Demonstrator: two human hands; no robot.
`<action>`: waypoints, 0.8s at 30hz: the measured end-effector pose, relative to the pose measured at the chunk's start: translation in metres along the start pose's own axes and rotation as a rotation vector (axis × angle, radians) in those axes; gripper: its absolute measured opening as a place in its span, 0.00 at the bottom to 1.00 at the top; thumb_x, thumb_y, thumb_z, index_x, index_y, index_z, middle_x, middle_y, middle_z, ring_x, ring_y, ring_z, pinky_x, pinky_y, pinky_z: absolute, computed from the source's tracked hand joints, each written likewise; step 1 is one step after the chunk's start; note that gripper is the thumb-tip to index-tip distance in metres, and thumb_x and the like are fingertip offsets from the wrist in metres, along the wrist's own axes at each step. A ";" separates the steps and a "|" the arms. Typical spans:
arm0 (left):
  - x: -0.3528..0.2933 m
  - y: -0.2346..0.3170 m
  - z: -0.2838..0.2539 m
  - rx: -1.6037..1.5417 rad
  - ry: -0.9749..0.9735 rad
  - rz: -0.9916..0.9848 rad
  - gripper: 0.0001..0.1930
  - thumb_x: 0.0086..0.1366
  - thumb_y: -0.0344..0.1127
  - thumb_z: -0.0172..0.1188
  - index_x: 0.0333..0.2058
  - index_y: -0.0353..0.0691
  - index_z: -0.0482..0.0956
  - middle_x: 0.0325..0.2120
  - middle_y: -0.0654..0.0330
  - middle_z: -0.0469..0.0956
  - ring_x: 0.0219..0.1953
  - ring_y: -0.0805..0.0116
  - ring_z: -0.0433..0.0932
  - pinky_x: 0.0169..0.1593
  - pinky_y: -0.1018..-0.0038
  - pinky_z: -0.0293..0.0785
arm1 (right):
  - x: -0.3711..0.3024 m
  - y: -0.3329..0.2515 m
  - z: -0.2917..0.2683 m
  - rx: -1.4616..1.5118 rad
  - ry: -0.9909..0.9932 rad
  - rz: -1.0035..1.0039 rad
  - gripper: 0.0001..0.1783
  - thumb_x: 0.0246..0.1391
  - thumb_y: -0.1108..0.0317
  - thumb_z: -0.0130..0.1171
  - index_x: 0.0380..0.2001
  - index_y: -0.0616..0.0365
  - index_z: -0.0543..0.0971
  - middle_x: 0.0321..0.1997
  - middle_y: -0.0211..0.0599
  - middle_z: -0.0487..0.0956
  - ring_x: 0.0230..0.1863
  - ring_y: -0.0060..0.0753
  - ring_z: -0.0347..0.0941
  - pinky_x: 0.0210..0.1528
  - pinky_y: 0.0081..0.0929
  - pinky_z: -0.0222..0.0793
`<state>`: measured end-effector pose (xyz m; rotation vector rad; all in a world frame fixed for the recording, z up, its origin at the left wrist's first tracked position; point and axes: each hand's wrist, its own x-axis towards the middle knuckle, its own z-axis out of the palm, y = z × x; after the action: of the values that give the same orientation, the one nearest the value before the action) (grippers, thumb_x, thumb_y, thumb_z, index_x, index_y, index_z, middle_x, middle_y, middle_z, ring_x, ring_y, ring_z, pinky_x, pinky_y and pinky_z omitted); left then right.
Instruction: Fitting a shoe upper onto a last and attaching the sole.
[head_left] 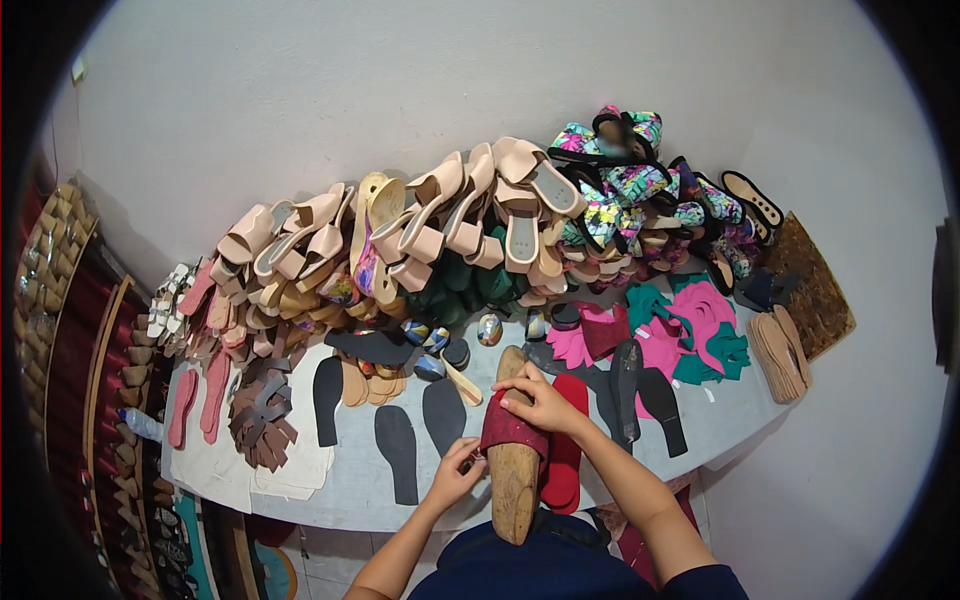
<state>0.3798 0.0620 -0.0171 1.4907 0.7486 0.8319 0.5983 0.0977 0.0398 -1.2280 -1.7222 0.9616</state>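
A worn wooden shoe last [514, 492] stands out from the table's front edge toward my body, its rounded end lowest. Across its middle wraps a dark red strap [512, 432], a sandal upper. My right hand [537, 402] is closed over the far end of the strap and the last, fingers curled round from the right. On the left side, my left hand [456, 474] pinches at the strap's lower edge with its fingertips; whether anything else is between them is hidden. Just right of the last lie bright red insoles [568, 440], partly under my right forearm.
Dark grey soles [397, 455] lie left of my hands, black soles [660, 405] to the right. Brown strap pieces [265, 415], pink and green cut pieces [705, 320] and stacked tan insoles [778, 358] surround them. Heeled sandals [430, 205] are heaped along the wall.
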 end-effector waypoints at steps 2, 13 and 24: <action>0.008 0.010 -0.003 0.201 -0.040 -0.036 0.17 0.54 0.30 0.55 0.43 0.32 0.70 0.34 0.57 0.71 0.35 0.73 0.72 0.39 0.80 0.69 | 0.000 0.007 0.001 -0.003 0.011 -0.015 0.16 0.46 0.61 0.55 0.40 0.52 0.74 0.32 0.36 0.58 0.39 0.32 0.57 0.45 0.24 0.53; -0.006 -0.001 0.017 0.304 0.193 -0.156 0.13 0.54 0.28 0.52 0.40 0.32 0.71 0.29 0.55 0.75 0.28 0.74 0.74 0.34 0.79 0.69 | 0.004 0.017 0.009 0.060 -0.001 0.008 0.10 0.43 0.64 0.59 0.28 0.56 0.74 0.33 0.35 0.59 0.39 0.30 0.58 0.44 0.23 0.54; 0.010 0.009 -0.015 -0.347 -0.119 -0.527 0.24 0.63 0.48 0.37 0.42 0.31 0.70 0.38 0.56 0.72 0.40 0.70 0.71 0.48 0.74 0.65 | 0.008 0.006 0.013 0.064 -0.029 -0.036 0.09 0.44 0.64 0.58 0.28 0.56 0.73 0.32 0.34 0.59 0.39 0.30 0.58 0.44 0.23 0.54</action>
<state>0.3722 0.0781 -0.0073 0.9598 0.8109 0.4378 0.5868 0.1050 0.0304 -1.1433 -1.7176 1.0098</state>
